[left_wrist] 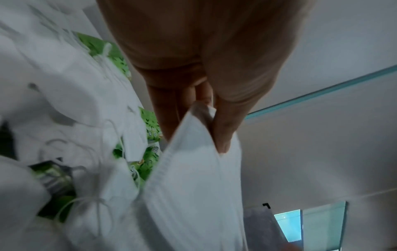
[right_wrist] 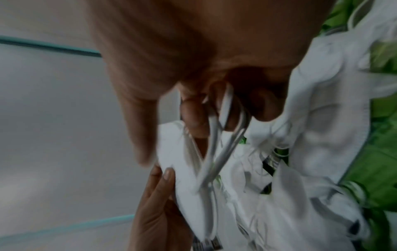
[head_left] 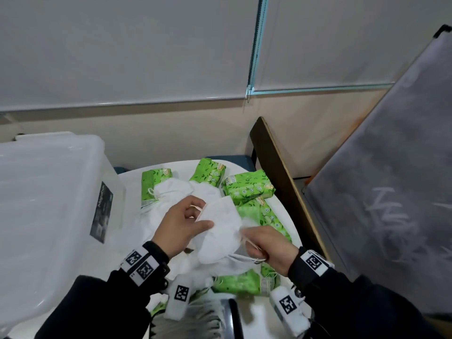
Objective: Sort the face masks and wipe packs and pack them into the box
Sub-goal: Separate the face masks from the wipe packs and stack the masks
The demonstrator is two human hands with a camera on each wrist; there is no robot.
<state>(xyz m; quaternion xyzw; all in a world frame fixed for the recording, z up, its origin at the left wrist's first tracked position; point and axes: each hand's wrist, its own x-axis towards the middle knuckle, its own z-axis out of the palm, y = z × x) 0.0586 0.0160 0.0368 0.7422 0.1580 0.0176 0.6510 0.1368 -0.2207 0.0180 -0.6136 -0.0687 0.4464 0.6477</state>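
Over the worktop (head_left: 278,204), both hands share 1 white face mask (head_left: 217,231).
Head view: left hand (head_left: 181,223) pinches its top edge, right hand (head_left: 269,248) curls round its ear loops (head_left: 244,258); green wipe packs (head_left: 247,187) lie beneath, clear box (head_left: 49,204) at left. Left wrist: thumb and fingers (left_wrist: 223,130) clamp the mask corner. Right wrist: fingers (right_wrist: 193,117) hook the loops.

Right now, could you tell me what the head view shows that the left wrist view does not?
Only the head view shows the clear box, the round table, the right hand pinching ear loops, and the leaning board. Only the left wrist view shows the thumb and fingers pinching the mask's folded corner close up. Both show the left hand, the held mask, the mask pile, and green wipe packs.
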